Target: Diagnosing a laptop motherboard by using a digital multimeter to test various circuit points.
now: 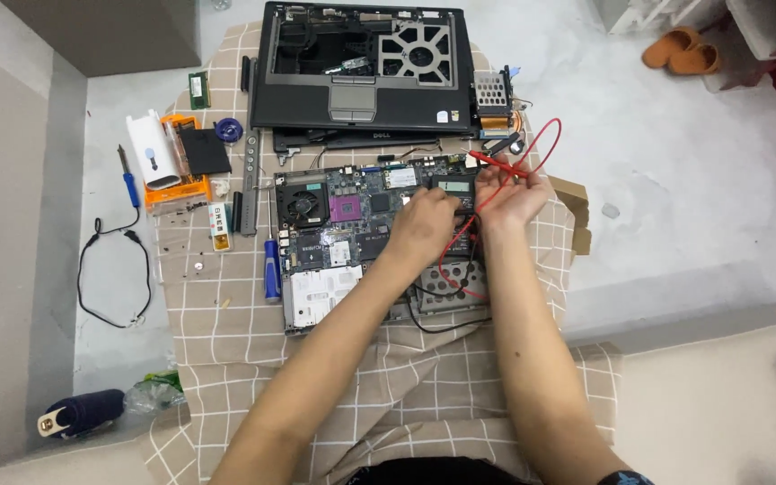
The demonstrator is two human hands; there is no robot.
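A bare laptop motherboard [343,224] lies on a beige checked cloth [226,332]. My left hand [428,220] rests on the board's right part, fingers curled down onto it; what it grips is hidden. My right hand [514,193] hovers at the board's upper right corner and holds a red test probe [496,163], whose red lead [541,148] loops up and around. A black lead [442,325] trails along the board's lower edge.
A stripped black laptop case [361,63] sits behind the board. At the left lie a blue-handled screwdriver [271,269], a white and orange tool case [168,166], a soldering iron [127,180] and a black cable [114,269]. Orange slippers [680,49] are far right.
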